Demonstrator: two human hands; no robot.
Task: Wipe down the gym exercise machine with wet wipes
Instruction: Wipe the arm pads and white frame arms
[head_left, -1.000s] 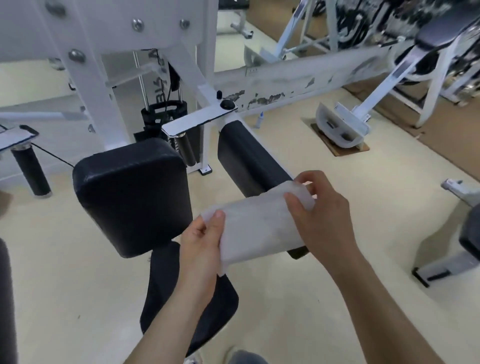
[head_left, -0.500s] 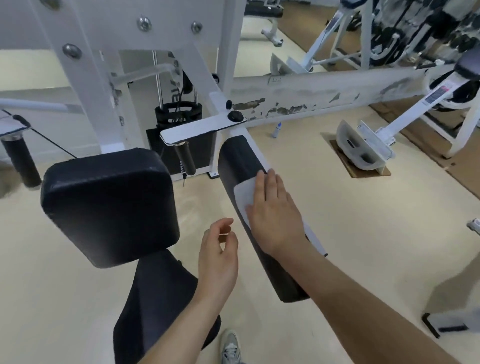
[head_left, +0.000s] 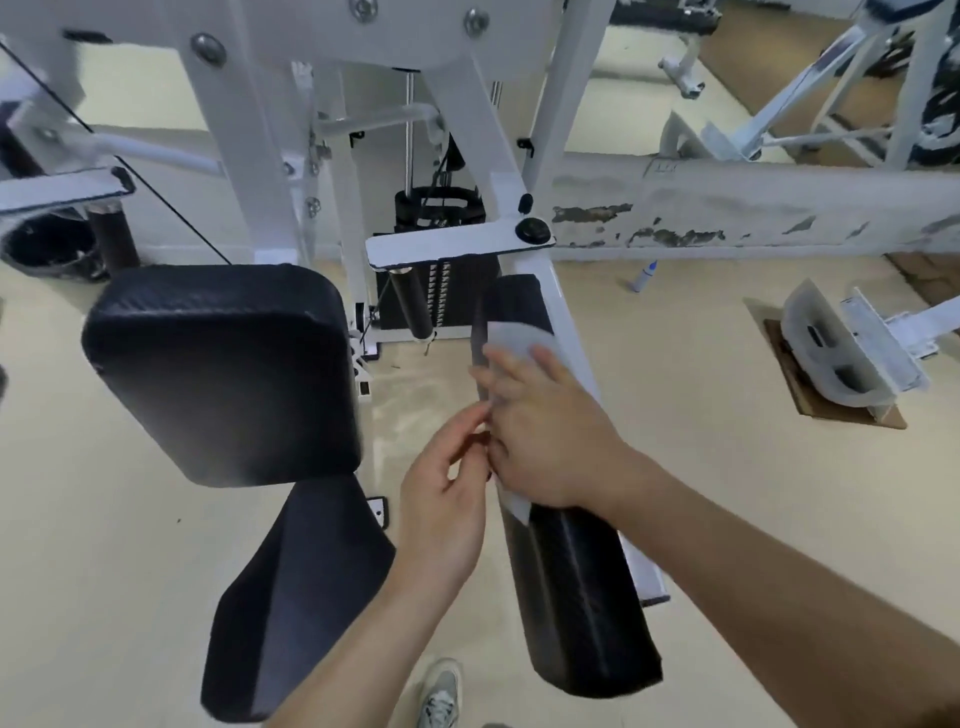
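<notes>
Right hand (head_left: 550, 441), fingers (head_left: 545, 374) extended, presses the wet wipe (head_left: 514, 338) flat on the arm pad (head_left: 576, 597), whose long axis runs straight ahead; left hand (head_left: 441, 514) hovers just beside, fingers curled, grip indeterminate.

A white wet wipe (head_left: 513, 338) lies spread on the long black pad (head_left: 571, 597), covering its upper half.
</notes>
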